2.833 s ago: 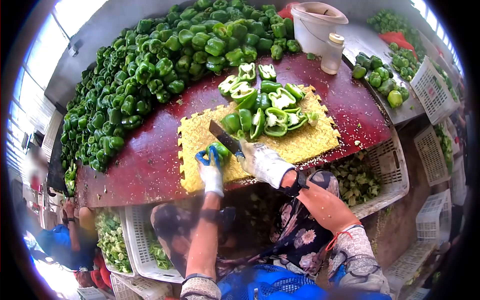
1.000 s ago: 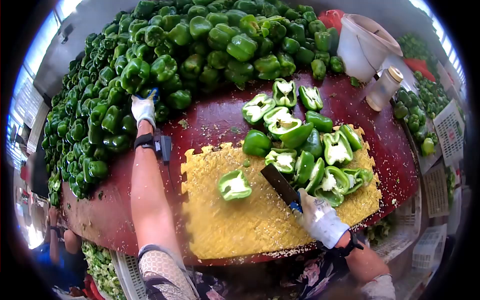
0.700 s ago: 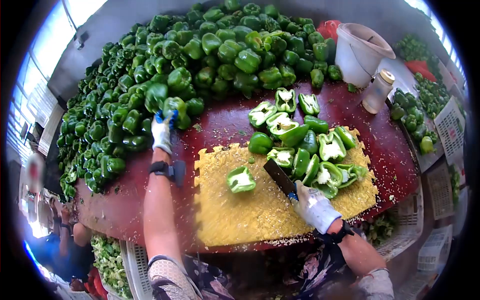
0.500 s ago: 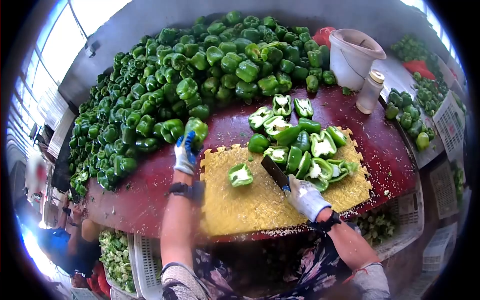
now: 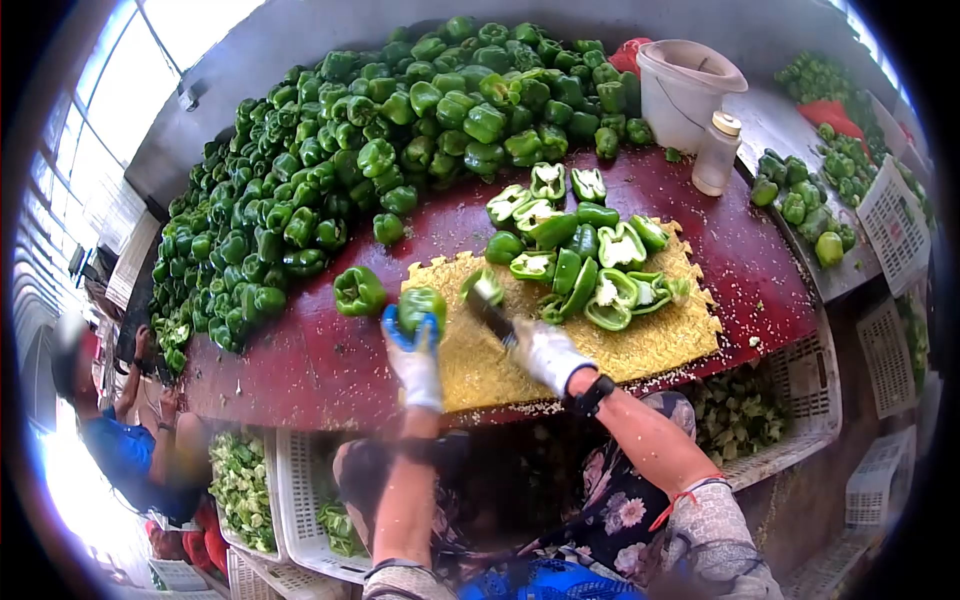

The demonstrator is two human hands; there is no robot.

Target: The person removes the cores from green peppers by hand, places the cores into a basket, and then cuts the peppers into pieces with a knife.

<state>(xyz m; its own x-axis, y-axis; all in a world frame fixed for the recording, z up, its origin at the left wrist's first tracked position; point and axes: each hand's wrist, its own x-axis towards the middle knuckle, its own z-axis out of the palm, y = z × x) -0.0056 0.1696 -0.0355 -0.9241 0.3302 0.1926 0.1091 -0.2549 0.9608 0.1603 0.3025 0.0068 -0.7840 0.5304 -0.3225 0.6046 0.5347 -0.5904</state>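
Observation:
My left hand (image 5: 413,362), in a white and blue glove, grips a whole green bell pepper (image 5: 422,311) at the left edge of the yellow mat (image 5: 470,370). In my gloved right hand (image 5: 547,355) is a knife (image 5: 490,318), its dark blade blurred and pointing up and left. Beside the blade lies a cut pepper half (image 5: 482,286), partly covered by it. Several halved peppers (image 5: 612,295) with pale cores showing are gathered on the mat's right part and beyond its far edge. One loose pepper (image 5: 359,291) sits on the red table left of the mat.
A large heap of peppers (image 5: 350,150) covers the back and left of the red table (image 5: 290,370). At the back right stand a white bucket (image 5: 683,95) and a clear jar (image 5: 716,155). Crates of trimmings (image 5: 245,490) are below the front edge. Another person (image 5: 130,440) is at far left.
My left hand has drawn a pepper from the heap toward me, onto the mat's left edge. My right hand and knife have moved left, to the cut half. The view has shifted slightly.

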